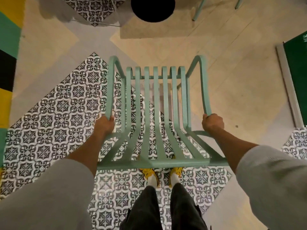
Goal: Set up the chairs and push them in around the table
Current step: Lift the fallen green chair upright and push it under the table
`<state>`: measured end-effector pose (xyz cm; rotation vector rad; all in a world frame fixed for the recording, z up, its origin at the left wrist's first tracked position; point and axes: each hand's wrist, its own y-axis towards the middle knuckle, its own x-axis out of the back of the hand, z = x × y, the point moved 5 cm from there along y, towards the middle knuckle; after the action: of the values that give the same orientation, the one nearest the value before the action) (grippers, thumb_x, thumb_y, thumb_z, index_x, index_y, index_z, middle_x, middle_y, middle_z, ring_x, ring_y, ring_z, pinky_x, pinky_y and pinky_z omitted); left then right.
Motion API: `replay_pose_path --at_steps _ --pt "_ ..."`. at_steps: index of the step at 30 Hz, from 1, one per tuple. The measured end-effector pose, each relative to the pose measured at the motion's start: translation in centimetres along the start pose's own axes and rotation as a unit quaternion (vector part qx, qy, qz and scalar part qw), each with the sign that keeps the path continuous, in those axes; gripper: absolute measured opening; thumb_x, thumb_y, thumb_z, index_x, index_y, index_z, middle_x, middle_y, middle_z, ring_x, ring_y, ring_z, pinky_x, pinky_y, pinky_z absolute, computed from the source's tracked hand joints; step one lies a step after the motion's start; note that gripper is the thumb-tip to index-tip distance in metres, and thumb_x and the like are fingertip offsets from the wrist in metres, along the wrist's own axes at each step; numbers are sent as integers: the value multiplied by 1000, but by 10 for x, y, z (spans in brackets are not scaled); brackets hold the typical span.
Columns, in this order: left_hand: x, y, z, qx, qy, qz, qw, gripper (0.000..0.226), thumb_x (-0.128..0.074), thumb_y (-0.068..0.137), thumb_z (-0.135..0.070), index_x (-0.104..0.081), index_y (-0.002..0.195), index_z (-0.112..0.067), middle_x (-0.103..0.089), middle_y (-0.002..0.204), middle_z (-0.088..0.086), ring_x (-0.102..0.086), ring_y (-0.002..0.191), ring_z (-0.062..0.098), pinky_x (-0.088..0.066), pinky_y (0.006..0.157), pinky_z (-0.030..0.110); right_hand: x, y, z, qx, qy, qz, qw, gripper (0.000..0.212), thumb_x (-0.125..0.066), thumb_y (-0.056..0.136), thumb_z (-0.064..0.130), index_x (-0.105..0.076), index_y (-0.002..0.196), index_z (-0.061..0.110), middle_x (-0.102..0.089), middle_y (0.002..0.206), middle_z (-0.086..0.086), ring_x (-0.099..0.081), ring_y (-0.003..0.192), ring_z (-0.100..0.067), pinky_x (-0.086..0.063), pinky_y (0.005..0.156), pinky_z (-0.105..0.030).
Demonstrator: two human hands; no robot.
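Head camera, looking straight down: a person stands behind a mint-green slatted metal armchair (157,113), the left hand (104,125) clenched around the rear end of the left armrest and the right hand (212,122) wrapped the same way around the right armrest, both grips closed on the chair frame. The chair sits upright over the patterned tile floor (49,123), its back rail just in front of the person's yellow-laced shoes (150,174), its seat front pointing away toward a round black pedestal base (152,9) at the top of the view, which appears to belong to the surface the chairs go around; the top of that surface itself is not in view. Whether the chair's legs are touching the floor or lifted clear cannot be told from above. The chair is well apart from the black base, with open floor between them, so by this view it is set upright but not yet pushed in. The legs of a second green chair (199,9) show at the upper right, near the base; how many more chairs remain to be placed cannot be told
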<state>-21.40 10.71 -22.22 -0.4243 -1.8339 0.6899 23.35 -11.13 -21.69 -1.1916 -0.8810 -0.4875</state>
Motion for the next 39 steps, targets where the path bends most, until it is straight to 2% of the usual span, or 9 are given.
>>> replay_pose_path --at_steps 7,11,14,17,21,24,28,33,39 --pt "-2 -4 -2 15 -12 -4 1000 60 -51 111 -41 -48 143 9 -58 140 33 -57 130 48 -49 109 53 7 -10 5 12 -31 1 999 48 -50 111 40 -56 136 0 -64 125 -19 -65 112 -39 -56 100 -49" --pt "8 -39 -30 -75 73 -46 994 70 -62 103 -40 -38 155 1 -39 157 29 -36 147 47 -37 120 57 24 -54 29 185 -156 -93 966 49 -57 104 35 -55 142 3 -57 141 -20 -53 129 -40 -46 107 -52" --pt "10 -87 -56 -158 77 6 984 53 -61 105 -40 -55 150 -12 -49 157 17 -43 147 38 -38 121 50 31 -103 46 293 -135 -35 946 32 -55 105 33 -74 121 12 -74 125 -13 -68 111 -34 -57 97 -45" --pt "11 -150 -77 -241 34 93 965 25 -60 105 -46 -73 118 -28 -70 138 -1 -64 128 22 -49 106 38 34 -158 51 327 -93 66 938 33 -54 107 40 -76 103 15 -78 100 -9 -72 89 -30 -60 81 -40" --pt "11 -228 -72 -306 76 144 938 73 -39 87 -94 -67 123 -38 -68 118 -24 -67 104 3 -53 93 33 39 -217 32 364 -71 62 927 56 -37 108 68 -64 77 29 -62 68 8 -59 62 -8 -48 64 -32" --pt "11 -259 -53 -366 180 57 911 87 -40 77 -103 -67 128 -39 -74 114 -19 -71 98 7 -56 94 37 45 -251 9 393 -98 -18 914 74 -30 97 89 -78 102 32 -77 81 6 -72 75 -11 -53 73 -31" --pt "19 -263 -50 -368 217 6 904 59 -63 86 -77 -67 134 -44 -79 116 -14 -75 104 13 -55 93 34 47 -269 2 433 -187 -79 878 85 -43 82 100 -78 117 31 -82 108 5 -77 98 -18 -57 93 -38" --pt "22 -256 -65 -331 316 18 889 52 -68 91 -57 -61 142 -48 -80 114 -6 -76 103 18 -59 92 35 50 -262 23 364 -270 -13 891 59 -65 90 73 -68 137 38 -76 123 9 -74 107 -17 -60 93 -36" --pt "26 -247 -75 -333 327 29 884 54 -71 87 -48 -63 141 -47 -80 111 -4 -76 103 21 -59 93 36 59 -259 37 335 -281 24 899 48 -65 97 60 -65 141 39 -74 120 8 -72 105 -17 -60 94 -37"
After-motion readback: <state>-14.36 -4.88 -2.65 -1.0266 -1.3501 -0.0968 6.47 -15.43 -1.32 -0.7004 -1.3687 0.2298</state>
